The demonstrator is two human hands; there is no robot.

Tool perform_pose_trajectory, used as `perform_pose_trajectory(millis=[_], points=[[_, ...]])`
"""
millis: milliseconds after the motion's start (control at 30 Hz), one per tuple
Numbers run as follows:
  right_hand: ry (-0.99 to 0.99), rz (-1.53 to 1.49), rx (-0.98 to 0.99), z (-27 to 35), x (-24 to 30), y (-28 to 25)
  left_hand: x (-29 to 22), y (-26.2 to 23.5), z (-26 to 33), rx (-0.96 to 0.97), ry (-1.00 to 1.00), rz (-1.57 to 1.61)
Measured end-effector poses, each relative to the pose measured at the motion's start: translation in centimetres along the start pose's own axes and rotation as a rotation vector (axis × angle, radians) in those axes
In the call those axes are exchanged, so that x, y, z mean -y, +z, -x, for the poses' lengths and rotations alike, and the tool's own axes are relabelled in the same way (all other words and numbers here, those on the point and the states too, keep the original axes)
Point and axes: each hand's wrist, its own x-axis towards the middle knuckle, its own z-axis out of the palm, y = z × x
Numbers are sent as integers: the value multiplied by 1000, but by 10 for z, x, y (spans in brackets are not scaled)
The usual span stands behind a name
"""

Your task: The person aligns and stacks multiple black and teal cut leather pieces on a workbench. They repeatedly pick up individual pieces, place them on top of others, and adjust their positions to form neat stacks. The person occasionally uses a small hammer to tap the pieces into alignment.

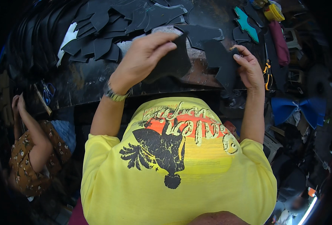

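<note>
My left hand [145, 56], with a watch on its wrist, pinches the upper edge of a black cut sheet piece [171, 62] between thumb and fingers. That piece hangs tilted over the near edge of the dark table [94, 80]. On the other side, my right hand [248, 66] has thumb and forefinger closed at the edge of a second black cut piece [222, 62] with a notched lower end. Something small and yellowish shows at those fingertips, too small to name. Between the two pieces lies a greyish, worn patch of surface [198, 71]. Another black piece [199, 35] lies just beyond.
Loose black cut pieces [98, 41] pile up at the far left, beside long stacked black sheets [33, 41]. A teal pattern piece [246, 24], yellow tub [274, 13], maroon roll [279, 43] and orange-handled scissors [267, 75] are at right. Blue-handled scissors [48, 92] lie left, near another person [38, 150].
</note>
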Motion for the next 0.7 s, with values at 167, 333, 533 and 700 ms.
perform_pose_trajectory(millis=[167,333,533,700], points=[[-92,-91,-56,-1,5,-7,17,21,-6,113,22,-283],[-32,-64,-85,10,7,-11,14,-6,19,-117,-91,-345],[19,258,113,20,11,29,-16,-14,46,-49,-169,-153],[-179,616,429,15,3,106,-32,13,38,119,-257,292]])
